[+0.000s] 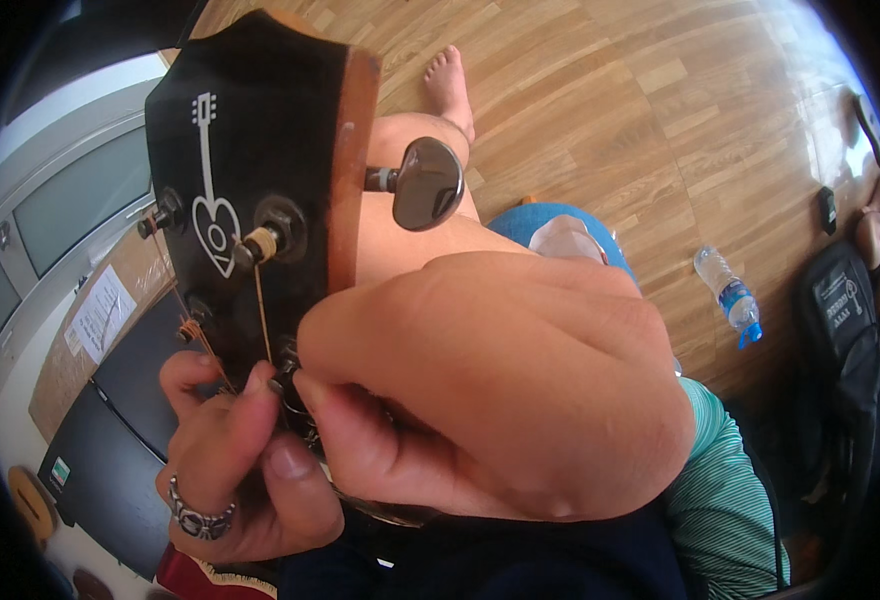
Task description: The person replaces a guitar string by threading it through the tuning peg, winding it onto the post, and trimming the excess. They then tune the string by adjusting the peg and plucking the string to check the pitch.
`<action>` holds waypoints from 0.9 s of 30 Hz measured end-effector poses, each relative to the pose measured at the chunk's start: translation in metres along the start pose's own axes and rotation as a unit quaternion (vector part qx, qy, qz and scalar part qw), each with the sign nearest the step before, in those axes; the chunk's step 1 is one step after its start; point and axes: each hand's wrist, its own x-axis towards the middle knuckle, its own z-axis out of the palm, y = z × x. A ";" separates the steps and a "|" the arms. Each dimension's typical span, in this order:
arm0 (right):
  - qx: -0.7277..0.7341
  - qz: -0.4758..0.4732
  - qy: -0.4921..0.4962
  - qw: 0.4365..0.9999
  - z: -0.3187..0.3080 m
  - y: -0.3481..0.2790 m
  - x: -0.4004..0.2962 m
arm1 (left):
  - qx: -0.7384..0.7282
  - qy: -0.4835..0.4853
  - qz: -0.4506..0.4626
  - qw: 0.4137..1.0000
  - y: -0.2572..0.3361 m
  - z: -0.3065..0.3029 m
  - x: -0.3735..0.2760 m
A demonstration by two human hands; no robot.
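A black guitar headstock (pixel 260 127) with reddish-brown wooden sides and a white guitar emblem stands upright at the left. Wound string (pixel 262 307) runs down from a metal tuning post (pixel 260 244); a shiny tuning button (pixel 428 184) sticks out to the right. My left hand (pixel 241 465), with a silver ring, has its index fingertip at the string beside a lower post (pixel 278 382); whether it grips the string is unclear. Across from it, my right hand (pixel 500 390) pinches thin guitar string near that post, its grip partly hidden by the fingers.
A bare foot (pixel 449 82) and leg extend across the wood floor (pixel 620 112). Right of them are a blue round seat (pixel 612 244), a plastic bottle (pixel 729 292) and a black bag (pixel 841 307). At left are a cardboard box (pixel 143 262) and a dark case-like object (pixel 109 457).
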 end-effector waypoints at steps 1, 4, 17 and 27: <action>-0.007 -0.002 0.005 1.000 0.001 0.000 0.000 | 0.005 0.008 0.005 1.000 -0.001 0.001 0.000; 0.003 -0.001 0.007 1.000 0.002 0.000 0.000 | 0.000 0.025 0.006 1.000 -0.001 0.005 -0.001; -0.057 -0.130 0.003 0.990 0.000 0.013 0.003 | -0.041 0.102 -0.021 0.994 -0.002 0.020 -0.005; -0.039 -0.210 -0.014 0.977 0.001 0.024 0.006 | -0.011 0.028 -0.037 0.999 0.003 0.009 0.006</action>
